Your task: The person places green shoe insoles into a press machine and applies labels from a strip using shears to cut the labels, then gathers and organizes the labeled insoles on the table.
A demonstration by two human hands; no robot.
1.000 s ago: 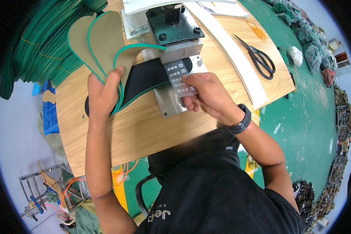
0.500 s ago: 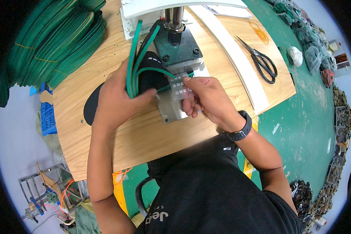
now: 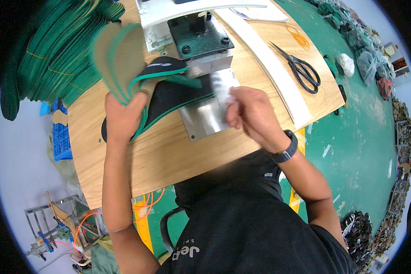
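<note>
My left hand (image 3: 127,119) is closed round several flexible insoles, black on one face and tan on the other, with green edges. The bent tan insoles (image 3: 118,57) stick up above my fist, smeared by motion. A black insole (image 3: 176,97) stretches from beneath them towards the metal plate (image 3: 208,116) of a small press. Over that plate hangs the black press head (image 3: 200,36). In my right hand (image 3: 255,114), thumb and fingers pinch a thin see-through film (image 3: 221,89) with white marks, blurred, beside the insole's tip.
Green-edged insoles in a tall bundled pile (image 3: 50,59) stand at the far left. Black-handled scissors (image 3: 301,71) and yellow rubber bands (image 3: 298,37) lie at the right, past a long white strip (image 3: 265,64). A blue crate (image 3: 61,139) sits below the table's left edge.
The press head has risen. My left hand has lifted and bent the insoles up and leftward, showing their tan faces. My right hand has moved slightly right with the film.
</note>
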